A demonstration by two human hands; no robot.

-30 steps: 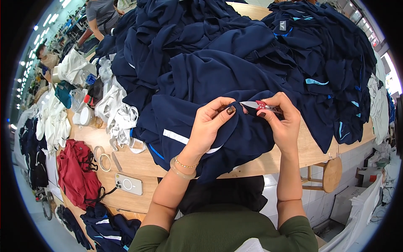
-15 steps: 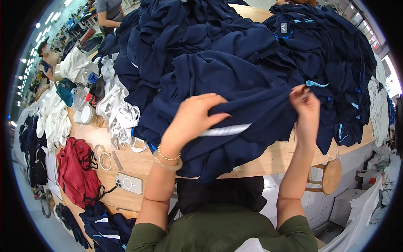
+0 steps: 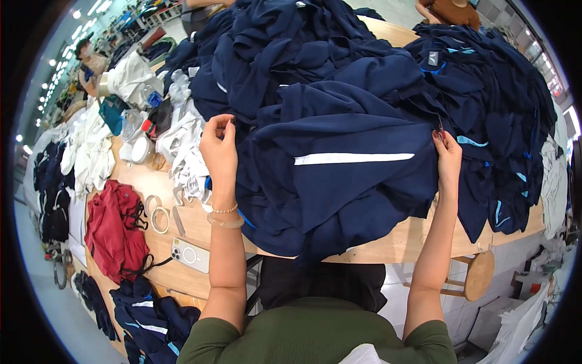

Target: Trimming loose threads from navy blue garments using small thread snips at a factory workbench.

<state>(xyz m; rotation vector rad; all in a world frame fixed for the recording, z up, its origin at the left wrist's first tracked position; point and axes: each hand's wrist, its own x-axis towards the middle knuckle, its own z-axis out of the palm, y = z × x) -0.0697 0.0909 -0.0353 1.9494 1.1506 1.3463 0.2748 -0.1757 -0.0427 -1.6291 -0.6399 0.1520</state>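
Observation:
A navy garment with a white stripe lies spread on top of a pile in front of me. My right hand pinches the right edge of this garment between thumb and fingers. A small dark, thin thing shows at those fingertips, too small to name. My left hand is raised beside the garment's left side, its fingers curled and the fingertips brought together. Whatever those left fingers hold, if anything, does not show.
More navy clothes are heaped at the back, others at the right. On the wooden table at the left lie a phone, tape rolls, a red bag and white cloths. A stool stands at the lower right.
My left hand has moved left and up, off the garment's middle, and its fingers have closed. The striped panel now lies flatter, its stripe further up. My right hand stays at the right edge.

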